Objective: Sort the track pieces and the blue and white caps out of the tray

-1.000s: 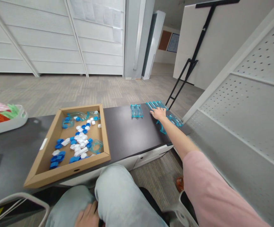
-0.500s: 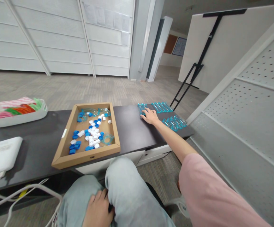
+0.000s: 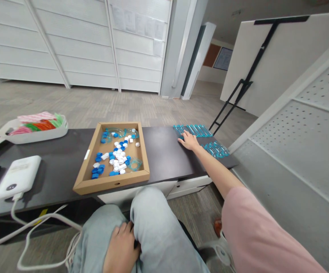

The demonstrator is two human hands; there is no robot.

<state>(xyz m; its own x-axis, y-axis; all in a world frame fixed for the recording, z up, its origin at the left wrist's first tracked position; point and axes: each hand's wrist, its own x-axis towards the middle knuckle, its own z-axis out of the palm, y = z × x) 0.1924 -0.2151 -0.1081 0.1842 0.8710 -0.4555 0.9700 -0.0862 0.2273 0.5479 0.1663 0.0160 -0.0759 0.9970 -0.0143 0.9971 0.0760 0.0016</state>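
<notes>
My right hand (image 3: 189,140) reaches out over the dark tabletop, fingers stretched and slightly apart. Its fingertips are at the near edge of a row of clear teal plastic pieces (image 3: 200,131), partly covering the left end; whether they touch is hard to tell. Closer to my forearm lies a second group of curved teal pieces (image 3: 216,149), laid side by side. My left hand (image 3: 121,246) rests on my lap between the thighs, fingers laid over the trouser cloth, with nothing visible in it.
A cardboard tray (image 3: 80,185) holds white and blue small blocks (image 3: 119,158) plus some teal pieces. To its left are a white basket (image 3: 39,137) of colourful strips and a white power bank (image 3: 19,176) with a cable. A perforated panel (image 3: 292,151) stands at right.
The view has shifted, so the table appears further right. My right hand stays by the left end of the teal row, where the pieces look closer together. My left hand stays on my lap.
</notes>
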